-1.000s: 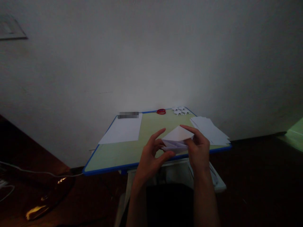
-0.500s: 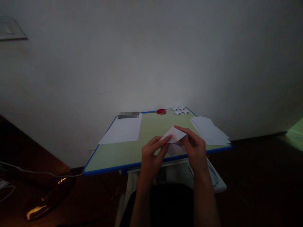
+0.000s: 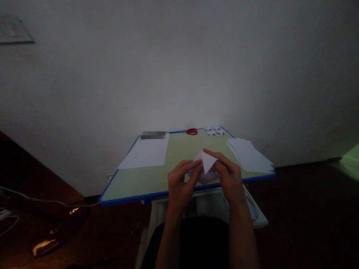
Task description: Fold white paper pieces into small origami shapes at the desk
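The single view looks from the person's head, forward and downward. The wall [image 3: 179, 67] stands farther, at twelve o'clock; the table [image 3: 140, 183] lies near, toward six o'clock. The left hand [image 3: 179, 182], at six, and the right hand [image 3: 231, 177], at four, are nearer than the wall.

There are two hands [image 3: 178, 183] [image 3: 231, 180], one held paper [image 3: 208, 161], one table [image 3: 181, 147] and one pair of scissors [image 3: 192, 131].

Dim frame, corners dark. Wall [image 3: 179, 74] brightest mid-frame; folded paper [image 3: 208, 161] catches light on one facet. Floor [image 3: 303, 216] near black, gold glint [image 3: 43, 247] lower left. Fine detail soft.
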The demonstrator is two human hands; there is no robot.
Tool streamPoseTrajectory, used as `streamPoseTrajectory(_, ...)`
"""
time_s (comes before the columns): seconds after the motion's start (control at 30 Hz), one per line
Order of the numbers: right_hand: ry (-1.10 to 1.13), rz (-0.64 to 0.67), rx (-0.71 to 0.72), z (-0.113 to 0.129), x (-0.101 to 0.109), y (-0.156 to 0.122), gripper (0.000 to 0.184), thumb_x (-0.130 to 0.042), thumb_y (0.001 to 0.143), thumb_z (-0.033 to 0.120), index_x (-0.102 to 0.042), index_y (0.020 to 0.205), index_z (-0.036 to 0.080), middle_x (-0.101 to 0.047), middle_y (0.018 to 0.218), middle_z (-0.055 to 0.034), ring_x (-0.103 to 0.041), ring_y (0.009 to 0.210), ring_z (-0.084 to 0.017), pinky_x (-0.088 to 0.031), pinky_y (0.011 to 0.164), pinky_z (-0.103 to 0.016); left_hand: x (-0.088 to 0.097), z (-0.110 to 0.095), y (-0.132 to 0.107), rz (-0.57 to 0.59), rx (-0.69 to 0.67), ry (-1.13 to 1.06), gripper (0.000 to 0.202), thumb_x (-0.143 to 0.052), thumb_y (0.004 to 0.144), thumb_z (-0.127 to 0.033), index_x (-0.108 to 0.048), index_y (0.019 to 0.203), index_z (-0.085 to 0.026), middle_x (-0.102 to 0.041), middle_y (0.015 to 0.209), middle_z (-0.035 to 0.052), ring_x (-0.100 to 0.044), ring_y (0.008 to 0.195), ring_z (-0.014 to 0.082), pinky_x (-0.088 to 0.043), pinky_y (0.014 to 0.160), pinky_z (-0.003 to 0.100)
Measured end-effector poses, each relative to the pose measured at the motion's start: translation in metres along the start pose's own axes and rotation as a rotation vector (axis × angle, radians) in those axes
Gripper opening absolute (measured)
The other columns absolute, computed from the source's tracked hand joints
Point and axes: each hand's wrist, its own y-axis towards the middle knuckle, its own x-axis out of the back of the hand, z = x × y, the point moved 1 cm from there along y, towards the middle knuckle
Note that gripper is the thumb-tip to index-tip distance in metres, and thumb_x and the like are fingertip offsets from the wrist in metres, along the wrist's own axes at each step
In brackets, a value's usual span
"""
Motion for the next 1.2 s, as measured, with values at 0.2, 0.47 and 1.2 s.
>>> streamPoseTrajectory(0.2, 0.122, 0.061, -0.009, -0.005, -0.003, -0.002, 0.043, -0.043, 0.103, 0.045, -0.075, 0.126, 0.028, -0.074, 0.123, -0.0047, -0.066, 0.114, -0.026, -0.050, 0.099, -0.038, 0.001, 0.001, 0.000, -0.093, 0.081, 0.056, 0.012, -0.071, 0.092, -0.028, -0.080, 0.098, -0.022, -0.079, 0.094, 0.0043, -0.073, 0.087, 0.0191, -0.056, 0.080, 0.029)
streamPoseTrajectory(0.47, 0.026, 0.038, -0.062, 0.006, -0.007, -0.003, 0.027, -0.067, 0.095, 0.039, -0.078, 0.118, 0.031, -0.076, 0.120, -0.0021, -0.068, 0.111, -0.024, -0.053, 0.095, -0.034, 0.001, 0.010, -0.005, -0.182, 0.114, -0.105, 0.020, -0.078, 0.087, -0.023, -0.074, 0.106, -0.020, -0.078, 0.097, 0.0037, -0.075, 0.088, 0.0168, -0.058, 0.081, 0.024)
streamPoseTrajectory(1.2, -0.087, 0.311, 0.191, 0.019, 0.004, -0.010, 0.031, -0.070, 0.095, 0.024, -0.073, 0.125, 0.034, -0.069, 0.120, -0.0047, -0.064, 0.114, -0.022, -0.051, 0.097, -0.038, 0.029, -0.012, 0.002, 0.080, -0.040, 0.108, 0.005, -0.071, 0.092, -0.019, -0.076, 0.092, -0.020, -0.072, 0.080, 0.0004, -0.064, 0.074, 0.0142, -0.049, 0.071, 0.027)
